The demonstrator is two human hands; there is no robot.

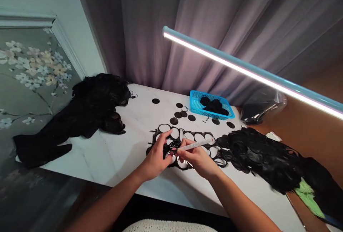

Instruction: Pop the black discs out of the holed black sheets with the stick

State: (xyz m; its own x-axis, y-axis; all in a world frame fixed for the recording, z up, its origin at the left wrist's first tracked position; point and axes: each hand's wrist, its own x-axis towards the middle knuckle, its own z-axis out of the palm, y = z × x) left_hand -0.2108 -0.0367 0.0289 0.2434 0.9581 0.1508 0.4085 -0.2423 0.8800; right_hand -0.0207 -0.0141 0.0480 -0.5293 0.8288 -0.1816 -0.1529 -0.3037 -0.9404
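Observation:
My right hand (197, 157) is closed round a slim white pen-like tool (198, 144), its tip pointing left toward my other hand. Just left of it, my left hand (158, 157) has its thumb and fingers bent around a bunched part of a black sheet (197, 133) full of round holes. The sheet lies on the white marbled table (102, 157) and runs right beneath both hands. Fingertips of both hands nearly meet at the tool's tip. What exactly is pinched there is too small to tell.
Behind the hands lie several black discs (191, 118) and a blue basket (232, 116) holding black pieces. Black material is heaped at the left (88, 110) and right (262, 153). A lit lamp bar (241, 66) crosses above the table. A clear plastic bag (264, 107) sits at the back right.

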